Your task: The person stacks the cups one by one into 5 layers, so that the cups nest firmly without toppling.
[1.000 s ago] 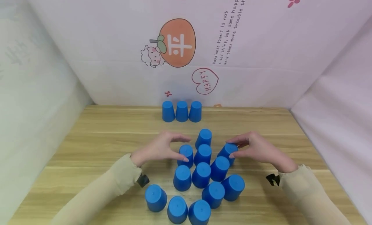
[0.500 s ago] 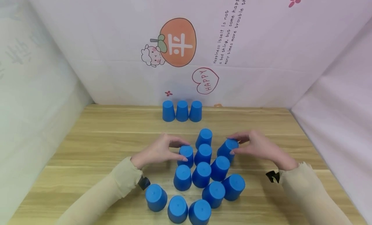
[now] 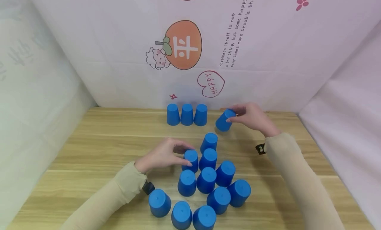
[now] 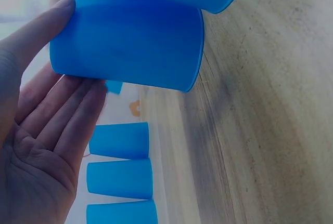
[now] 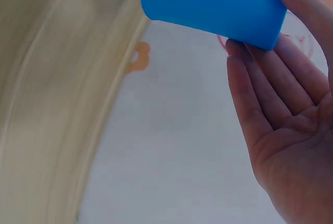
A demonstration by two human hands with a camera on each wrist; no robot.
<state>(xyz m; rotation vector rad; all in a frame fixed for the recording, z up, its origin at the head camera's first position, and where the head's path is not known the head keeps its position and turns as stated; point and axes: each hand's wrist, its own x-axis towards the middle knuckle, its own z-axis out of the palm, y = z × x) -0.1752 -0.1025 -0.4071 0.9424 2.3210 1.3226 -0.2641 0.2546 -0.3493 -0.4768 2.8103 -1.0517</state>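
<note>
The white backdrop cloth (image 3: 119, 38) behind the table carries all the wording I can make out, every bit of it turned sideways. Three dark lines of English (image 3: 236, 38) run upward: "Happiness itself is not", "a bad thing, but some happy", "many times more trouble than", the upper end cut off. Beside them, a printed orange fruit (image 3: 194, 36) bears the white Chinese character 平 (image 3: 185, 49). Below, a red-outlined heart (image 3: 209, 84) says "HAPPY". Over on the left-hand cloth (image 3: 44, 101), pale grey marks (image 3: 22, 53) are too faint to read.
</note>
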